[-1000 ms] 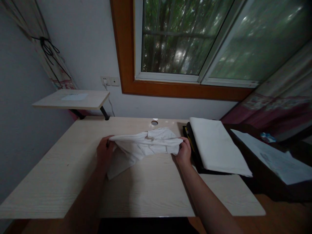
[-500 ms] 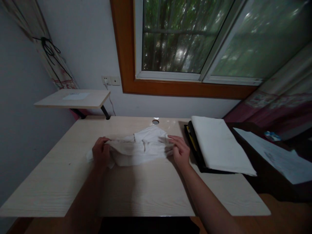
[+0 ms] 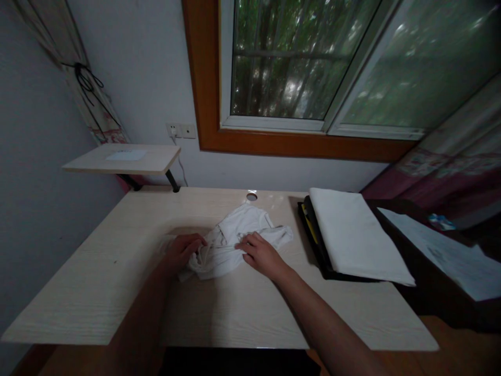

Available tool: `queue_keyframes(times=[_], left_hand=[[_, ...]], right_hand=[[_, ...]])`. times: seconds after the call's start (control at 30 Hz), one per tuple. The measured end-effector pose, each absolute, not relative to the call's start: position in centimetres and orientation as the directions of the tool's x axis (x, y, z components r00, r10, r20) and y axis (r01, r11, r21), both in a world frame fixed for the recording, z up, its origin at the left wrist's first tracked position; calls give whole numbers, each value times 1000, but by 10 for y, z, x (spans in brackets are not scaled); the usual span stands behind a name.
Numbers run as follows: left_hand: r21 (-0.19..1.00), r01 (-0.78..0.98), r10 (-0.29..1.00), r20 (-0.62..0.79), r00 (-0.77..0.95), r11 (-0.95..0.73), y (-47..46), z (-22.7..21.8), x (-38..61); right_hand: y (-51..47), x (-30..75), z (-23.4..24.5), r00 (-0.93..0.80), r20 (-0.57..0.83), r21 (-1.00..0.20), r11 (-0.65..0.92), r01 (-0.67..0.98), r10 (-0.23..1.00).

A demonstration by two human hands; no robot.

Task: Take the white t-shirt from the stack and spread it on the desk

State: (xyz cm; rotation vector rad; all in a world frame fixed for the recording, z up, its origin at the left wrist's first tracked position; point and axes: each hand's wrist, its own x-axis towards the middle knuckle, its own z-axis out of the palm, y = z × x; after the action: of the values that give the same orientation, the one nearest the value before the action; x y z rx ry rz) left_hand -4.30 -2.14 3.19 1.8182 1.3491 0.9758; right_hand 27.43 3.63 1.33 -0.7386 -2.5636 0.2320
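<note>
A crumpled white cloth (image 3: 225, 263), which looks like a small garment, lies bunched in the middle of the desk. My left hand (image 3: 183, 251) is closed on its left end, with the fingertips gathering the fabric. On the right, my right hand (image 3: 260, 253) pinches the cloth near its middle, the thumb below the fingers. Part of the fabric spreads flat behind my hands, and one end sticks out to the right past my right fingers. Folds hide the garment's exact kind.
Right of the cloth, a white folded sheet (image 3: 352, 230) rests on a black folder (image 3: 313, 235). A small raised shelf (image 3: 156, 164) with a paper stands at the back left. A round hole (image 3: 251, 197) is near the desk's (image 3: 254, 318) back edge. Papers (image 3: 442, 250) lie at the far right.
Both hands have moved inward, closer to each other. The cloth, stretched out between them before, is now bunched up, and my right hand has shifted from its right end to its middle.
</note>
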Motion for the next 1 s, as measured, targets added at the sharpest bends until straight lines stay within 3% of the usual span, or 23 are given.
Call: queue_keyframes(times=[0.13,0.27,0.37,0.47,0.57,0.7,0.8,0.9,1.0], left_hand=[[677,647,923,366,116,-350,-18,35,-46],[543,791,800,588,-120,-281,-18,41,-53],[502,847,688,677,-260,-173,-21,44,-58],[513,851,655,682,-325,-112,-24,46,-59],[556,816,723,629,-286,-160,-26,49,-59],[689,682,914,398,-74,-245,-25,49,-58],[760,619,961,275,-32,-197,-21,44,-53],[760,605,929,360,-90,-236,-15,35,-47],[569,702,814,581,27,-429,-8,26,-42]], right_hand=[[39,283,14,-690,409,-304,803,513,597],[42,288,16,-564,484,-390,742,545,669],[46,293,17,-457,571,-438,724,533,682],[47,297,18,-360,642,-464,717,520,677],[48,298,18,-312,669,-476,711,517,674],[52,301,16,-228,661,-538,663,521,715],[56,304,15,-169,652,-593,637,493,739],[57,308,15,-143,659,-625,643,442,738],[57,311,13,-161,656,-626,650,430,738]])
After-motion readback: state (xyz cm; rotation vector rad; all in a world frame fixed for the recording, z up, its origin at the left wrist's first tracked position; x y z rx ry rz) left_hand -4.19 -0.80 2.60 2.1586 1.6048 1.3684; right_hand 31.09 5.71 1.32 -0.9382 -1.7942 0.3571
